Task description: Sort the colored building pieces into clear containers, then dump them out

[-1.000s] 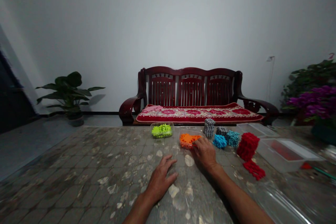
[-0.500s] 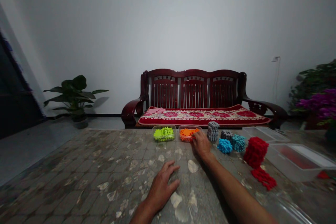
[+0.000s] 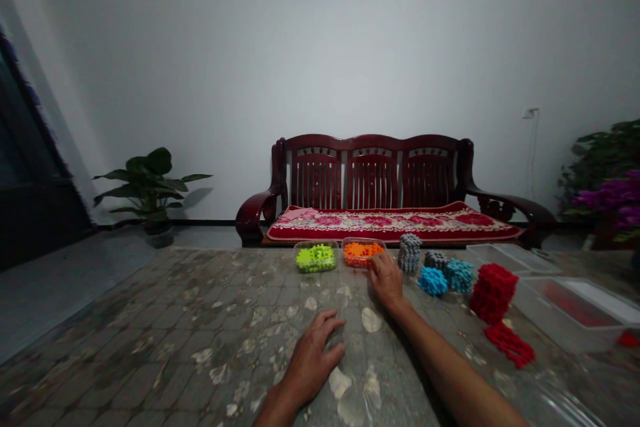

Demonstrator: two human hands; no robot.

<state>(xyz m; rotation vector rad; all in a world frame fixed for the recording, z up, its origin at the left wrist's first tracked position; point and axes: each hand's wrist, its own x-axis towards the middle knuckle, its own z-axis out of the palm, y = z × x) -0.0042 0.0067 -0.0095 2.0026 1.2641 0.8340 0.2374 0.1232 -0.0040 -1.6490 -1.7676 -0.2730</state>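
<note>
My right hand (image 3: 387,278) reaches forward to the right front corner of a clear plastic container (image 3: 345,263) holding orange interlocking pieces (image 3: 359,251). Its fingers are bent around that edge, and the fingertips are partly hidden. Close on the left stands a second clear container (image 3: 297,269) with lime-green pieces (image 3: 317,257). Nearer to me, my left hand (image 3: 314,355) is open over the tablecloth (image 3: 210,320), fingers stretched out and thumb apart, holding nothing. To the right of my right hand rises a grey stack of pieces (image 3: 409,253).
Blue pieces (image 3: 433,281), teal pieces (image 3: 459,275), dark grey pieces (image 3: 436,259) and a red block stack (image 3: 493,292) stand on the right. A flat red assembly (image 3: 510,345) lies before the red stack. Beyond is a translucent box (image 3: 565,330). A wooden bench (image 3: 377,143) stands behind the table.
The orange container has shifted slightly back and left relative to the green one, with my right hand at its corner. My left hand stays nearly still. The view has shifted slightly.
</note>
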